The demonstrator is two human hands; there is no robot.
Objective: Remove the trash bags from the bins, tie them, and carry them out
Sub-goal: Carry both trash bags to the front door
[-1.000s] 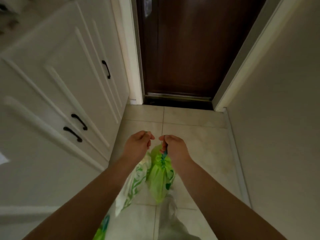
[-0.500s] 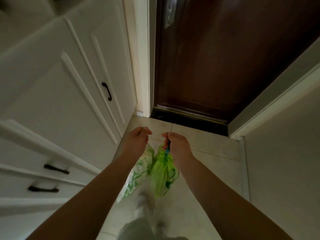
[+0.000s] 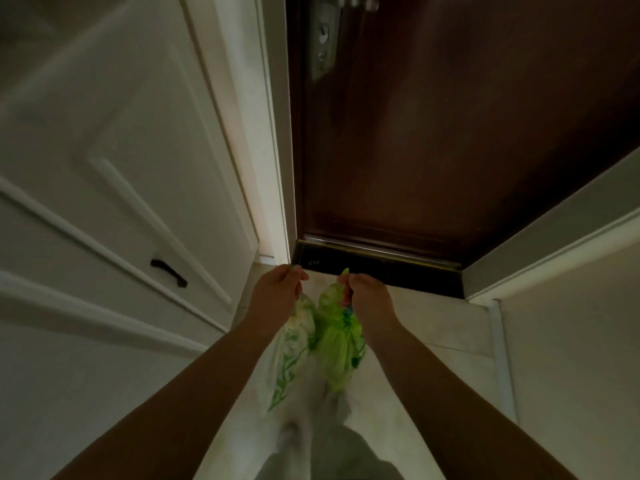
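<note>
The fingers [image 3: 293, 276] of the left hand [image 3: 277, 294] are curled tight with the thumb pressed against them, pinching the gathered top of the pale bag [image 3: 290, 355], a white sack with green printing that hangs below the wrist. The right hand [image 3: 369, 299] is closed the same way round the bunched neck of the green bag [image 3: 337, 349]. A scrap of green plastic pokes up above the knuckles, and something blue shows at the tie. The two bags hang side by side and touch, just above the tiled floor [image 3: 433, 375] and near the person's blurred foot [image 3: 291, 434].

Both sacks look small, thin and soft. They sag into loose folds, so they are probably light and only partly filled. Thin film like this tends to be slippery and tears easily, so the gathered neck is the best place to hold them, not the belly.

Directly beyond the hands is the dark threshold [image 3: 377, 268] of a closed brown door [image 3: 450, 133], with its lock plate [image 3: 323, 46] high up on the far left. A white cabinet [image 3: 104, 168] with a black handle [image 3: 168, 273] fills the left side. A plain wall [image 3: 571, 375] closes off the right. The bags appear to be tied already and the carrying-out is under way. With both hands full, one will probably have to take both necks so the other can work the door.
</note>
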